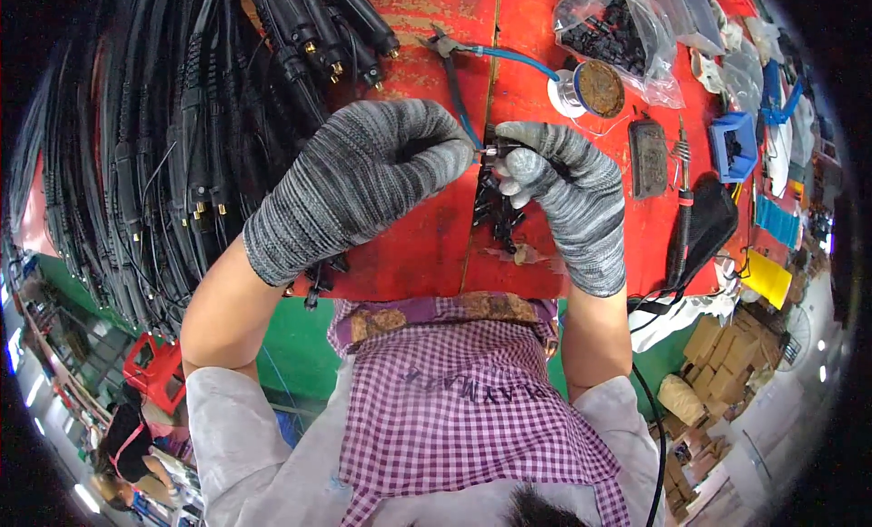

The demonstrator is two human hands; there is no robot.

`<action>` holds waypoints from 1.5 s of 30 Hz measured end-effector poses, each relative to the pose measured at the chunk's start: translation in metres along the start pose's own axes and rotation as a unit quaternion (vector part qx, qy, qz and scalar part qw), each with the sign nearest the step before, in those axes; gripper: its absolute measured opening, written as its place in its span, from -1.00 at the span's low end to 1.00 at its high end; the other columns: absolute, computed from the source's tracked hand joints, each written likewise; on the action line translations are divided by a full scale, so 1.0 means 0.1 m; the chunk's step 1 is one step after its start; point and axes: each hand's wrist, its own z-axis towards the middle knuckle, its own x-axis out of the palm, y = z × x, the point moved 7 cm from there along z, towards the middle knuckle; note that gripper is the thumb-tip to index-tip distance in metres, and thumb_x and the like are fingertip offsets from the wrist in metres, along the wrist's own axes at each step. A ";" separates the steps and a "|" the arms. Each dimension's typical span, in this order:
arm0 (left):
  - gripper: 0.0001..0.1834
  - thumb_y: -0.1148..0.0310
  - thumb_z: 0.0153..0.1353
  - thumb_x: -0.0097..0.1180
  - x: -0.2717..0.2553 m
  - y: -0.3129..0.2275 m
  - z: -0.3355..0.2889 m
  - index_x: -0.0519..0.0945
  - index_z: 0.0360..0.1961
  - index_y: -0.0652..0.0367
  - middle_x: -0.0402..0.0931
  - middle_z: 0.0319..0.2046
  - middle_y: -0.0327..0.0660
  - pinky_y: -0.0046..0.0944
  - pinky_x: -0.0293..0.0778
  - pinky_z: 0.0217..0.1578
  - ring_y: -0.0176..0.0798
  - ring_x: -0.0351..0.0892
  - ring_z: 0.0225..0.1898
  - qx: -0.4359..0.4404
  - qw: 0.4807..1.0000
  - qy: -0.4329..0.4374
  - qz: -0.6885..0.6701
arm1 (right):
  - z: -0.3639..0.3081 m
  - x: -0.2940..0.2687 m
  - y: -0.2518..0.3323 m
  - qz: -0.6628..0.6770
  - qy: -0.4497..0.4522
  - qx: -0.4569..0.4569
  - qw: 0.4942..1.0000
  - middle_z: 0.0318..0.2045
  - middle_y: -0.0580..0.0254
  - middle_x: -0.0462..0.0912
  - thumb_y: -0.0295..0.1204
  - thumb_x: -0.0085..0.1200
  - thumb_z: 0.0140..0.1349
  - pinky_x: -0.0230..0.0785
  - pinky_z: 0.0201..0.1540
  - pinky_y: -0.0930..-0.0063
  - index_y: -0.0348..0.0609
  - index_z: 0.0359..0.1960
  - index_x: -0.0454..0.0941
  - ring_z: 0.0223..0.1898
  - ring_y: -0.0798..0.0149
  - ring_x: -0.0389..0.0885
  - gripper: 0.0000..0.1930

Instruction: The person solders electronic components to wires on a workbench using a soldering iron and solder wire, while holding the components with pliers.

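Observation:
Both my hands wear grey-and-black knitted gloves and meet over the red table [427, 254]. A small black connector with a metal tip [490, 151] sits between their fingertips. My right hand [581, 200] is closed in a pinch on its black end. My left hand [354, 177] is also pinched, its fingertips touching the metal end; whether they hold anything else is hidden. Several small black connectors [500, 213] lie on the table just below. Beyond my hands rest cutting pliers [445, 47] with blue handles.
Thick black cables [191, 100] with brass-tipped plugs cover the left side. At the back right stand a spool [565, 94] and a clear bag of black parts [604, 41]. A dark tray [649, 159], a soldering iron [683, 209] and a blue bin [734, 145] are to the right.

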 end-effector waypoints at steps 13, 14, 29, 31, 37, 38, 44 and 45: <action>-0.79 0.38 0.06 0.01 0.00 0.03 -0.02 0.50 -0.33 0.31 0.52 -0.49 -0.12 -0.37 0.42 -0.34 -0.37 0.50 -0.42 -0.021 1.000 0.011 -0.005 | -0.01 0.07 0.07 -0.054 -0.003 -0.022 0.998 -0.48 0.38 0.57 -0.43 0.08 0.05 0.29 -0.47 0.73 -0.18 -0.24 0.52 -0.53 0.62 0.42 -0.78; -0.79 0.38 0.06 0.02 0.00 0.04 -0.02 0.50 -0.33 0.30 0.52 -0.50 -0.11 -0.36 0.42 -0.35 -0.37 0.50 -0.42 -0.015 1.000 0.008 -0.011 | -0.01 0.08 0.08 -0.062 -0.004 -0.027 0.998 -0.48 0.39 0.57 -0.43 0.08 0.05 0.29 -0.46 0.73 -0.17 -0.24 0.52 -0.53 0.62 0.41 -0.78; -0.81 0.39 0.08 0.00 0.04 0.02 -0.02 0.51 -0.29 0.23 0.44 -0.59 -0.37 -0.50 0.34 -0.50 -0.55 0.36 -0.57 -0.029 0.999 0.022 -0.038 | -0.02 0.09 0.13 -0.081 0.010 -0.038 0.996 -0.44 0.41 0.56 -0.45 0.06 0.05 0.28 -0.38 0.71 -0.18 -0.23 0.51 -0.46 0.61 0.38 -0.78; -0.80 0.39 0.09 0.00 0.04 0.00 -0.02 0.51 -0.27 0.23 0.44 -0.60 -0.37 -0.51 0.34 -0.52 -0.55 0.36 -0.58 -0.050 0.997 0.034 -0.054 | -0.01 0.09 0.14 -0.093 0.012 -0.048 0.994 -0.45 0.41 0.56 -0.45 0.06 0.05 0.28 -0.37 0.71 -0.18 -0.23 0.51 -0.45 0.61 0.39 -0.78; -0.77 0.34 0.10 -0.03 0.04 0.00 -0.04 0.49 -0.24 0.21 0.46 -0.62 -0.35 -0.54 0.31 -0.62 -0.56 0.37 -0.63 -0.122 0.989 0.063 -0.046 | -0.01 0.08 0.19 -0.122 0.014 -0.059 0.991 -0.42 0.36 0.57 -0.46 0.06 0.05 0.29 -0.32 0.70 -0.18 -0.23 0.51 -0.41 0.60 0.42 -0.78; -0.77 0.33 0.10 -0.04 0.05 0.00 -0.04 0.49 -0.24 0.21 0.47 -0.62 -0.34 -0.55 0.31 -0.64 -0.55 0.38 -0.63 -0.114 0.990 0.064 -0.052 | -0.01 0.08 0.19 -0.116 0.015 -0.056 0.992 -0.42 0.35 0.58 -0.46 0.06 0.05 0.29 -0.31 0.70 -0.18 -0.23 0.51 -0.40 0.60 0.43 -0.78; -0.76 0.31 0.10 -0.04 0.07 0.01 -0.02 0.49 -0.24 0.21 0.49 -0.59 -0.32 -0.55 0.32 -0.67 -0.55 0.40 -0.63 -0.112 0.990 0.056 -0.059 | -0.01 0.07 0.18 -0.117 0.017 -0.061 0.991 -0.40 0.34 0.58 -0.47 0.04 0.06 0.31 -0.26 0.67 -0.18 -0.23 0.50 -0.35 0.57 0.45 -0.79; -0.75 0.31 0.11 -0.05 0.07 0.01 -0.02 0.48 -0.24 0.21 0.50 -0.58 -0.31 -0.56 0.31 -0.67 -0.55 0.39 -0.63 -0.112 0.990 0.053 -0.063 | -0.01 0.08 0.18 -0.125 0.018 -0.062 0.990 -0.39 0.34 0.58 -0.47 0.04 0.06 0.31 -0.25 0.67 -0.19 -0.23 0.50 -0.34 0.56 0.46 -0.79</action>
